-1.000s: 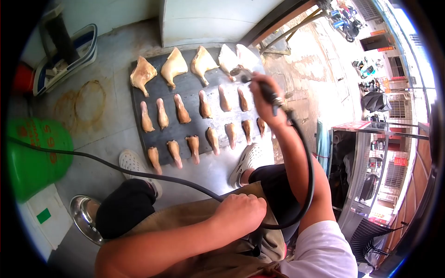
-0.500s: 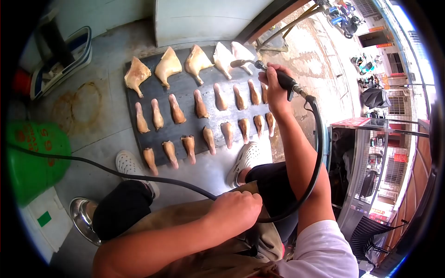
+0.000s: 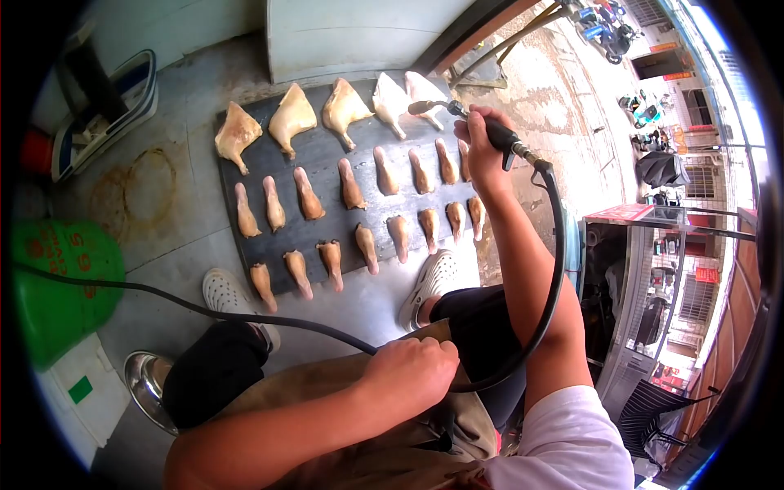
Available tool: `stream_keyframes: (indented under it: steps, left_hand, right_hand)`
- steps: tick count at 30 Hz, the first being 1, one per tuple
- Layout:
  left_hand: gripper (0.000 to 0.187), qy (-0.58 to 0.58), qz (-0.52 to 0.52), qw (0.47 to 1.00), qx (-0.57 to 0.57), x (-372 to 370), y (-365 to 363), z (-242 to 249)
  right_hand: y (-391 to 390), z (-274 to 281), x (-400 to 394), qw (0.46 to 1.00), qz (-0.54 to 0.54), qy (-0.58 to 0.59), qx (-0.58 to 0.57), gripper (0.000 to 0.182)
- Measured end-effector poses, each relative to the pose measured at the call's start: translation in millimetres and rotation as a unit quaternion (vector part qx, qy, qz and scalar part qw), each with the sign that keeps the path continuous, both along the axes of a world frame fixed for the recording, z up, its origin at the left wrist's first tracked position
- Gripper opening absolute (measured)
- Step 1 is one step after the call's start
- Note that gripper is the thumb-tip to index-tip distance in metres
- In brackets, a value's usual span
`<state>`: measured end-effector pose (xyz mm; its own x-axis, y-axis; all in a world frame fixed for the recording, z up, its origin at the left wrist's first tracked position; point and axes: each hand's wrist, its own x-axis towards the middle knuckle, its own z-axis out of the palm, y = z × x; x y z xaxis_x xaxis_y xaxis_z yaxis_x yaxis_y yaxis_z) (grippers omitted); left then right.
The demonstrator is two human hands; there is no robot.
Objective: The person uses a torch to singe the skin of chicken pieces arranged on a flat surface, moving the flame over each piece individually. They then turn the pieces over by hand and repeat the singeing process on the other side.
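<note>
My right hand (image 3: 488, 151) is closed around the black handle of a torch (image 3: 500, 139), whose metal nozzle points left over the pale leg pieces at the tray's upper right. No flame can be made out. A black hose (image 3: 560, 245) curves down from the handle to my left hand (image 3: 412, 369), a fist closed on it near my lap. On the dark tray (image 3: 302, 237) lie several whole chicken legs (image 3: 291, 120) in the back row. Two rows of drumsticks (image 3: 351, 184) lie nearer me, browned at their thick ends.
A green gas cylinder (image 3: 69, 286) stands at the left, with the hose running from it. A metal bowl (image 3: 149, 388) is beside my left knee. White shoes (image 3: 433, 282) flank the tray's near edge. A glass-sided cart (image 3: 645, 286) stands right, with scooters (image 3: 608, 37) beyond.
The torch nozzle and my right hand have shifted very slightly. My left hand is a little further left, still on the hose. The chicken pieces keep their arrangement.
</note>
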<state>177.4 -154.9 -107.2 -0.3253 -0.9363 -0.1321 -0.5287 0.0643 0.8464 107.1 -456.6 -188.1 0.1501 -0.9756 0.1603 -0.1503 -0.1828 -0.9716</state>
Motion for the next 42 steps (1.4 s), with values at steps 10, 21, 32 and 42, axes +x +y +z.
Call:
stream_keyframes:
  steps: [10,21,32,42]
  left_hand:
    - [0.025,-0.002,-0.003,1.000,0.005,1,0,1]
    - [0.023,0.007,-0.003,1.000,-0.011,0,9,-2]
    - [0.024,0.016,0.003,1.000,-0.002,4,12,5]
    - [0.024,0.020,0.003,1.000,-0.010,5,12,4]
  right_hand:
    - [4,7,8,0.999,0.052,0.002,-0.006,0.016]
    - [16,18,30,0.996,0.085,0.005,-0.031,0.014]
    - [25,23,32,0.991,0.112,0.069,-0.018,0.015]
    - [22,30,55,0.992,0.097,0.062,-0.042,0.015]
